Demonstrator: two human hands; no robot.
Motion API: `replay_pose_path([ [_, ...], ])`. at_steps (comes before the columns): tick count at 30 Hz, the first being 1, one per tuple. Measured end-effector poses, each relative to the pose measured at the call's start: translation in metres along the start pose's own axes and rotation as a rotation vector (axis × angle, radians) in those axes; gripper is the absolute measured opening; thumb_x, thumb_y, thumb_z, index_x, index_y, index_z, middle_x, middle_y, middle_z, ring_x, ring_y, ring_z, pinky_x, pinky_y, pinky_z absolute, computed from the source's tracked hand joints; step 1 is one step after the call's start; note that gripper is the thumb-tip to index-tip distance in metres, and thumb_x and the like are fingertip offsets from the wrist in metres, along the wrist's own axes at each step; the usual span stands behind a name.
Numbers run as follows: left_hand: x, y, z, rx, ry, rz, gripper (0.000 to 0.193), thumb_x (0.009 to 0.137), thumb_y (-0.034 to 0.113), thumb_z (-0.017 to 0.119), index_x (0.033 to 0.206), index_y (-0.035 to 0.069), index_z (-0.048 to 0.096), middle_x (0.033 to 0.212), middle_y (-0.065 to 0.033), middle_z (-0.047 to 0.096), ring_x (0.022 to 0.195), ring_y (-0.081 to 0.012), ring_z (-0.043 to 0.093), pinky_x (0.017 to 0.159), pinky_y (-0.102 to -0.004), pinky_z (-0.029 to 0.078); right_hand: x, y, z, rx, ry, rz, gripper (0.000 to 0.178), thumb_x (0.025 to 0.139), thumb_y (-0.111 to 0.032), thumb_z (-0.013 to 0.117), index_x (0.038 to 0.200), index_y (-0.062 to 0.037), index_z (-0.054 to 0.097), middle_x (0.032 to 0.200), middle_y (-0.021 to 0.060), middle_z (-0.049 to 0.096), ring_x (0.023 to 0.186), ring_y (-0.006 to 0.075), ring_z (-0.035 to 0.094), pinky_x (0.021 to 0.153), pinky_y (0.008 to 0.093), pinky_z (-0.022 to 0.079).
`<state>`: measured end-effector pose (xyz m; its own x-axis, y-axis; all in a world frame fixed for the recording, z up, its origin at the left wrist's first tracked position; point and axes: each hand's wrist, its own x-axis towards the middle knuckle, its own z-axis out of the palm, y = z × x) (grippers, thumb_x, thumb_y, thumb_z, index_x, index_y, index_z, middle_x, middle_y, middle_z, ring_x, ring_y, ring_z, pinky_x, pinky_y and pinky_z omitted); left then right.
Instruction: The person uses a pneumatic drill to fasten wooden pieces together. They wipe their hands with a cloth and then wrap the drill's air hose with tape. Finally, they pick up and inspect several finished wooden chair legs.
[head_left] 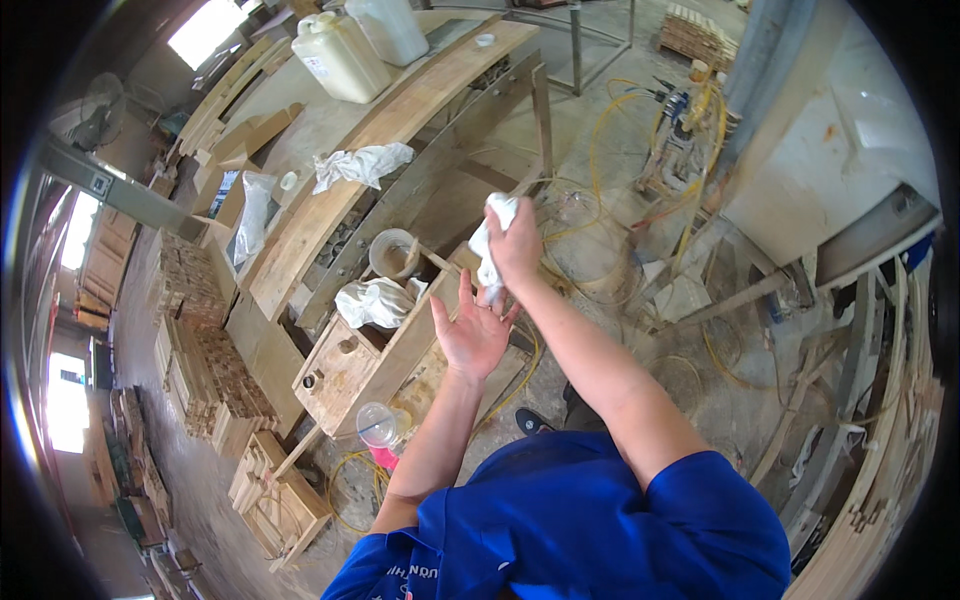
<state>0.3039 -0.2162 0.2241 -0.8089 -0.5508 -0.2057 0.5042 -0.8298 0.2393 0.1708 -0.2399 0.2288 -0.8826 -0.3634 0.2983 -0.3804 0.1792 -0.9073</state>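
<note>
My right hand (pixel 516 247) is closed round a crumpled white cloth (pixel 482 246), which hangs down toward my other hand. Palm up, my left hand (pixel 474 338) has its fingers spread just below the cloth; whether the cloth brushes its fingertips I cannot tell. Left of the hands stands a wooden box (pixel 335 378). In it lie a bunched white rag (pixel 372 303) and a round tub (pixel 396 254) with a stick-like handle. A second white rag (pixel 363 167) is draped on the wooden plank of the workbench (pixel 395 115).
Two large plastic jugs (pixel 342 62) stand at the bench's back. A clear plastic cup (pixel 378 425) is near my left forearm. Stacked wood strips (pixel 203 375) fill the left. Yellow hoses (pixel 597 150) trail over the floor near a pump (pixel 680 120). Long boards (pixel 885 400) lean at right.
</note>
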Motion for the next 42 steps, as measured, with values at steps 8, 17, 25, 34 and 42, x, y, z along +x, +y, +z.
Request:
replay_pose_path([
  [8,0.011,-0.055,0.018,0.057,-0.194,-0.182,0.068,0.081,0.071,0.035,0.135,0.031,0.037,0.141,0.0002,0.037,0.13,-0.0284,0.03,0.104,-0.0606,0.018,-0.045,0.04,-0.069,0.156,-0.059,0.027,0.043,0.083,-0.026,0.06,0.113,-0.0002,0.042,0.105,0.0219,0.048,0.104,0.0402,0.048,0.084,0.0471,0.039],
  [17,0.009,-0.16,0.026,0.454,0.028,-0.299,0.081,0.081,0.075,0.026,0.141,0.02,0.029,0.138,-0.0022,0.039,0.121,-0.021,0.041,0.101,-0.0371,0.032,-0.043,0.056,-0.169,0.026,-0.066,0.119,0.039,0.083,-0.025,0.06,0.112,-0.0027,0.045,0.106,0.0201,0.057,0.095,0.0363,0.058,0.077,0.0449,0.045],
  [25,-0.006,-0.228,0.061,0.224,-0.196,-0.453,0.082,0.079,0.076,0.028,0.141,0.022,0.028,0.141,-0.0008,0.037,0.126,-0.0259,0.037,0.103,-0.0539,0.025,-0.026,0.075,-0.276,0.153,0.104,0.052,0.032,0.083,-0.021,0.061,0.105,-0.0007,0.049,0.092,0.0183,0.059,0.089,0.0346,0.058,0.079,0.0415,0.044],
  [34,-0.02,-0.279,0.052,0.716,-0.065,-0.358,0.06,0.087,0.059,0.044,0.132,0.021,0.038,0.128,-0.0014,0.047,0.116,-0.0189,0.046,0.096,-0.0431,0.038,-0.052,0.106,-0.288,0.173,0.224,0.375,0.043,0.085,-0.026,0.061,0.112,0.0033,0.046,0.111,0.0222,0.053,0.102,0.0298,0.054,0.085,0.0407,0.041],
  [42,-0.017,-0.247,0.008,0.682,0.222,-0.247,0.022,0.09,0.019,0.056,0.108,0.007,0.055,0.103,-0.0041,0.06,0.091,-0.0153,0.058,0.076,-0.0349,0.049,-0.052,0.142,-0.245,0.94,-0.152,0.687,0.053,0.092,-0.048,0.041,0.123,-0.0047,0.043,0.112,0.0092,0.052,0.097,0.0194,0.053,0.082,0.0343,0.044],
])
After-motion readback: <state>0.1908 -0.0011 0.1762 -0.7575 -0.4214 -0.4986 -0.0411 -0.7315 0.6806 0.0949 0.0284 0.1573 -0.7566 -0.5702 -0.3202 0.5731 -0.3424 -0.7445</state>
